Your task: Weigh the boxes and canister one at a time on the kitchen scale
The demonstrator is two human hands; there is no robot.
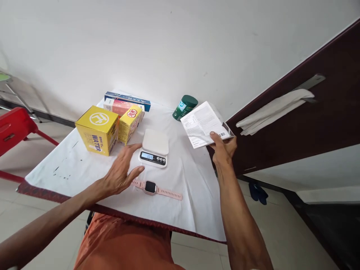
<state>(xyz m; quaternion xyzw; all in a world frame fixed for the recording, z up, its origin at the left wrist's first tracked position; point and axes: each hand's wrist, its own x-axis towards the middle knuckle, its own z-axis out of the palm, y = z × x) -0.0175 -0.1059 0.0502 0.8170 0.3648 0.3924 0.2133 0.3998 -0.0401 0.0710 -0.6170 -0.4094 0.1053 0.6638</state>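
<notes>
My right hand (223, 147) grips a white printed box (201, 125) by its lower right corner, at the right side of the table. My left hand (123, 168) is open, thumb and fingers apart, at the left edge of a white digital kitchen scale (155, 144). Its fingertips are close to the scale; whether they touch it I cannot tell. The scale's platform bears nothing and its display is lit, seeming to read 364. A smartwatch with a pink strap (150, 187) lies stretched out in front of the scale, partly behind my left hand.
A large yellow box (97, 129), a smaller yellow box (129, 123), a pink box (116, 106) and a long blue box (128, 100) stand at the back left. A green canister (185, 107) stands near the wall. A door handle with a white cloth (274, 108) is at right; a red chair (17, 129), left.
</notes>
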